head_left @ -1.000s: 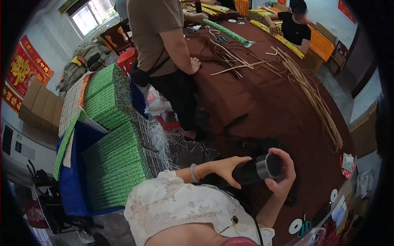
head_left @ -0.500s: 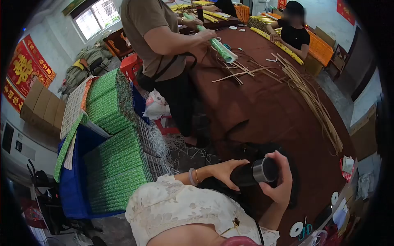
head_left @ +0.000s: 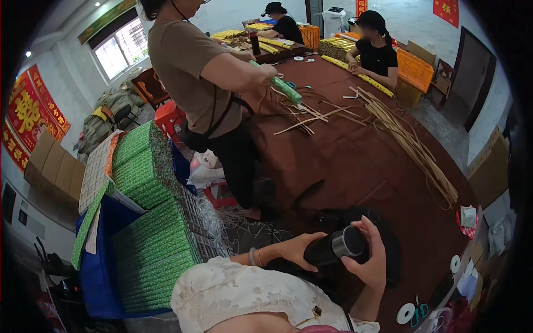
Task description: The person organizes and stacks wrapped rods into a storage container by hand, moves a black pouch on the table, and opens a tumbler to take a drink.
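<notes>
A black thermos flask with a silver band near its top lies tilted between my hands, above the near end of the table. My left hand, with bracelets at the wrist, is wrapped round its lower body. Around the black lid curl the fingers and thumb of my right hand. The lid is on the flask. A dark bag-like item lies behind my right hand, mostly hidden.
Thin brown strips lie along the brown table. A standing co-worker handles a green-wrapped roll; another handles a yellow roll. Green bundles fill a blue-lined crate at left. White tape rolls and scissors lie near right.
The view has tilted up a little, showing more of the far room. Both hands keep their grip on the flask. The standing co-worker has bent the arms and shifted the green roll.
</notes>
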### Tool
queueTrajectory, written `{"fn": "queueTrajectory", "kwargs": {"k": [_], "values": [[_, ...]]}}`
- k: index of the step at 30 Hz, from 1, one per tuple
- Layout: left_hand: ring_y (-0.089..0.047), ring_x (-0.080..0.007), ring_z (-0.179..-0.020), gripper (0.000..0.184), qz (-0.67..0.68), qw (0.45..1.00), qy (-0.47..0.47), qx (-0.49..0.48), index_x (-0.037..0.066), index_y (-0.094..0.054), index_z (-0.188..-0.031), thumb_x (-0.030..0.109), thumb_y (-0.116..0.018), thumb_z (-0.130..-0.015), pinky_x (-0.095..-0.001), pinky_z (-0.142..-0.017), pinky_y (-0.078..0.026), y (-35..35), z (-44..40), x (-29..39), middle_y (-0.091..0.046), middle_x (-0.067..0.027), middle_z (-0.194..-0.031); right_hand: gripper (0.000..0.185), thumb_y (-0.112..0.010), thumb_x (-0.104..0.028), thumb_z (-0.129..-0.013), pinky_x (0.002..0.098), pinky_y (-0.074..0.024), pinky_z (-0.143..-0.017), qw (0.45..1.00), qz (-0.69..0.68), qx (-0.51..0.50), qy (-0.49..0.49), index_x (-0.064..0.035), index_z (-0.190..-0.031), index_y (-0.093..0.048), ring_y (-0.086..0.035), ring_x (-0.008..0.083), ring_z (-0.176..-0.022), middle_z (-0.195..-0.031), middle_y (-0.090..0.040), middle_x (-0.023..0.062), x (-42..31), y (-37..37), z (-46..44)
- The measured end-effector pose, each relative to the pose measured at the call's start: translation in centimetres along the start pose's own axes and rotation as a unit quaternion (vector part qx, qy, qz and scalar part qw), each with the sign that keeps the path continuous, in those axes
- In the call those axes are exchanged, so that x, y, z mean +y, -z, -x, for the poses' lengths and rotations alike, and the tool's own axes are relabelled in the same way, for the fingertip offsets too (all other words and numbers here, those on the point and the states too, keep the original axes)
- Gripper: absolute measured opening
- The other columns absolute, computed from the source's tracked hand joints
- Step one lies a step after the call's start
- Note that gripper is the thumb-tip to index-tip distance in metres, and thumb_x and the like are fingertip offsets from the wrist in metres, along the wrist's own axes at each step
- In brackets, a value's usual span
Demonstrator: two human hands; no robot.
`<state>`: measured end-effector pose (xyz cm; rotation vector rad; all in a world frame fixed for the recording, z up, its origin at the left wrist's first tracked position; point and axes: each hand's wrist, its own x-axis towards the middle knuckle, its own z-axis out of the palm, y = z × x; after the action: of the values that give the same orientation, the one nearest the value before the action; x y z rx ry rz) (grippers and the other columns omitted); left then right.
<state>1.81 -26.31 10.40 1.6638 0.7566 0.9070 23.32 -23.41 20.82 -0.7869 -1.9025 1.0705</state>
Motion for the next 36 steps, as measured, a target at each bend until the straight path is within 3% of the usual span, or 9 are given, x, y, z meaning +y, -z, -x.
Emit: {"fn": "queueTrajectory", "kwargs": {"k": [3,6,12,18,22,25,29,32,36], "values": [[-0.052,-0.0173,-0.099,0.082,0.018,0.999,0.025,0.016,-0.001,-0.039,-0.122,0.023,-0.082,-0.056,-0.0307,-0.088,-0.041,-0.2,0.1,0.1,-0.055,-0.0114,-0.105,0.08,-0.079,-0.014,-0.057,0.033,-0.0436,-0.087,0.999,-0.043,-0.006,0.016,-0.003,-0.127,-0.043,-0.052,0.0258,-0.103,-0.111,-0.049,0.0128,-0.1,-0.3,0.1],[-0.052,-0.0175,-0.099,0.083,-0.01,1.0,0.013,0.025,-0.001,-0.038,-0.123,0.023,-0.083,-0.056,-0.0304,-0.088,-0.041,-0.3,0.0,0.3,-0.055,-0.0115,-0.106,0.079,-0.072,-0.007,-0.059,0.0317,-0.0393,-0.092,0.989,0.143,0.01,0.03,-0.0007,-0.131,-0.038,-0.05,0.0208,-0.109,-0.115,-0.052,0.0113,-0.9,-0.4,0.0],[-0.052,-0.0178,-0.099,0.083,-0.016,1.0,0.012,-0.001,0.0,-0.038,-0.123,0.022,-0.083,-0.057,-0.0312,-0.088,-0.041,-0.6,0.1,0.4,-0.055,-0.012,-0.106,0.087,-0.081,-0.019,-0.059,0.0364,-0.0405,-0.093,0.992,-0.077,-0.091,0.034,-0.0019,-0.132,-0.036,-0.047,0.027,-0.115,-0.123,-0.045,0.0151,0.5,1.2,0.0],[-0.052,-0.0174,-0.1,0.082,0.007,0.999,0.022,-0.03,0.0,-0.039,-0.123,0.02,-0.083,-0.057,-0.0308,-0.09,-0.04,-0.8,-0.2,-0.1,-0.055,-0.0114,-0.108,0.084,-0.082,-0.025,-0.058,0.0316,-0.0416,-0.088,0.983,0.173,-0.053,-0.001,-0.0007,-0.128,-0.043,-0.051,0.023,-0.104,-0.112,-0.049,0.0116,-1.3,0.5,0.5],[-0.051,-0.0166,-0.103,0.082,0.061,0.997,0.023,-0.041,0.001,-0.04,-0.124,0.017,-0.084,-0.057,-0.0303,-0.091,-0.039,-1.3,-0.7,-0.3,-0.055,-0.0093,-0.11,0.069,-0.076,-0.025,-0.068,0.0328,-0.0408,-0.088,0.996,-0.074,-0.012,0.054,-0.0069,-0.128,-0.047,-0.051,0.0217,-0.102,-0.11,-0.051,0.0087,-0.4,1.5,0.0],[-0.048,-0.0171,-0.111,0.088,0.045,0.999,-0.009,-0.011,0.001,-0.037,-0.129,0.017,-0.084,-0.057,-0.031,-0.096,-0.036,-1.5,-1.1,-0.3,-0.053,-0.0088,-0.117,0.071,-0.073,-0.033,-0.076,0.0297,-0.041,-0.09,0.937,-0.322,0.131,0.048,-0.0046,-0.132,-0.04,-0.052,0.0182,-0.105,-0.112,-0.052,0.0092,0.6,1.6,0.0],[-0.047,-0.0183,-0.111,0.085,0.036,0.999,-0.004,0.014,0.001,-0.04,-0.126,0.016,-0.085,-0.056,-0.0317,-0.096,-0.035,-1.4,-1.5,-1.3,-0.051,-0.0083,-0.118,0.066,-0.025,-0.056,-0.093,0.0373,-0.0524,-0.069,0.789,-0.573,0.222,-0.003,-0.0021,-0.128,-0.041,-0.063,0.0247,-0.08,-0.097,-0.06,0.0152,2.4,4.4,0.4],[-0.05,-0.0172,-0.107,0.079,0.035,0.997,-0.047,0.048,0.001,-0.044,-0.12,0.015,-0.084,-0.054,-0.0318,-0.094,-0.038,-0.6,-1.8,-1.4,-0.054,-0.0082,-0.114,0.062,-0.03,-0.057,-0.092,0.0331,-0.0501,-0.067,0.765,-0.61,0.204,0.038,-0.0058,-0.124,-0.047,-0.06,0.0228,-0.077,-0.093,-0.06,0.0139,7.3,7.4,2.8],[-0.054,-0.0217,-0.102,0.073,0.024,0.993,-0.072,0.095,0.003,-0.04,-0.124,0.006,-0.079,-0.062,-0.0384,-0.09,-0.043,0.4,-1.3,0.5,-0.055,-0.0107,-0.109,0.048,-0.056,-0.039,-0.087,0.0328,-0.0469,-0.081,0.763,-0.427,0.484,-0.023,-0.0112,-0.125,-0.045,-0.056,0.024,-0.094,-0.111,-0.051,0.0142,14.3,11.1,7.1]]}}
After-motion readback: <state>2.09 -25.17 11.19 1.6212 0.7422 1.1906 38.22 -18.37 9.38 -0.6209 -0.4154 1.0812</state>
